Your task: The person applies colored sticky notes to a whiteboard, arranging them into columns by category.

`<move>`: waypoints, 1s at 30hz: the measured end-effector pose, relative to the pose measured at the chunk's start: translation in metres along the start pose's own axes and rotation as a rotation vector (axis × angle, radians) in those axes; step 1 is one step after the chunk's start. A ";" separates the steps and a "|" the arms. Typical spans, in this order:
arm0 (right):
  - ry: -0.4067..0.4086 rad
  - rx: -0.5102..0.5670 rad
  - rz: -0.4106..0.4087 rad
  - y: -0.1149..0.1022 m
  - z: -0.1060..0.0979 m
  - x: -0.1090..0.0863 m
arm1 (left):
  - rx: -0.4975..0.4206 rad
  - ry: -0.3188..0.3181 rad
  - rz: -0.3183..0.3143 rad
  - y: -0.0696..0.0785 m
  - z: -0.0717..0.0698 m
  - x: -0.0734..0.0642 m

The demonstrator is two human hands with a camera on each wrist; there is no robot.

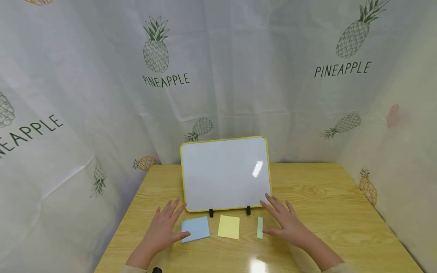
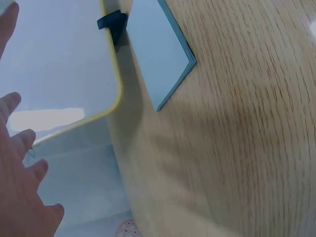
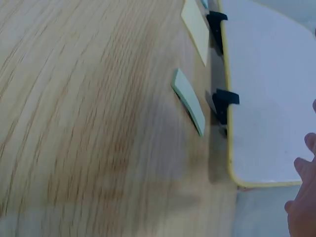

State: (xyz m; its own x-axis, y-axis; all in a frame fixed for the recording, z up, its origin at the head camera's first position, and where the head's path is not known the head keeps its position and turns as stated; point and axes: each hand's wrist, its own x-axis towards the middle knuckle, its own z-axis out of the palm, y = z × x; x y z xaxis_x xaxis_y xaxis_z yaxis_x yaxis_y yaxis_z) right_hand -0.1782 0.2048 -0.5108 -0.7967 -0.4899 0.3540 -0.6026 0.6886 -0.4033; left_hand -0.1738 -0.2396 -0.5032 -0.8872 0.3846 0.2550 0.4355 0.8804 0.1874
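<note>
A whiteboard (image 1: 225, 174) with a yellow frame stands tilted back on two black feet (image 1: 248, 211). In front of it lie three pads of sticky notes in a row: a blue pad (image 1: 199, 229), a yellow pad (image 1: 228, 227) and a narrow green pad (image 1: 260, 228). My left hand (image 1: 164, 228) is spread beside the blue pad, its thumb overlapping that pad in the head view. On the other side my right hand (image 1: 288, 224) has its fingers spread toward the board's lower right corner, thumb tip at the green pad's edge. Neither hand grips anything.
The wooden table (image 1: 317, 189) reaches back to a curtain (image 1: 239, 76) printed with pineapples, which also hangs along both sides. A small black object (image 1: 157, 270) shows at the bottom edge, near the left forearm.
</note>
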 end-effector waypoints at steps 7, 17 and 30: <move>0.046 0.208 -0.004 -0.012 0.023 0.013 | -0.215 -0.099 -0.118 0.001 0.006 0.001; 0.122 0.446 0.007 -0.029 0.058 0.036 | -0.502 -0.064 -0.242 -0.006 0.028 -0.002; 0.001 0.612 0.143 -0.047 0.105 0.056 | -0.724 -0.062 -0.413 -0.019 0.054 -0.005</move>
State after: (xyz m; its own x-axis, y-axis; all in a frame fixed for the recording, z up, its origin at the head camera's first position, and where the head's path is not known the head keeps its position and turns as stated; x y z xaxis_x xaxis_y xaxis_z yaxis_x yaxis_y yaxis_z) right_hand -0.1991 0.0889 -0.5606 -0.8714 -0.4149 0.2619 -0.4080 0.3164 -0.8564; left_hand -0.1859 -0.2428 -0.5590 -0.9945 0.1033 -0.0162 0.0453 0.5661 0.8231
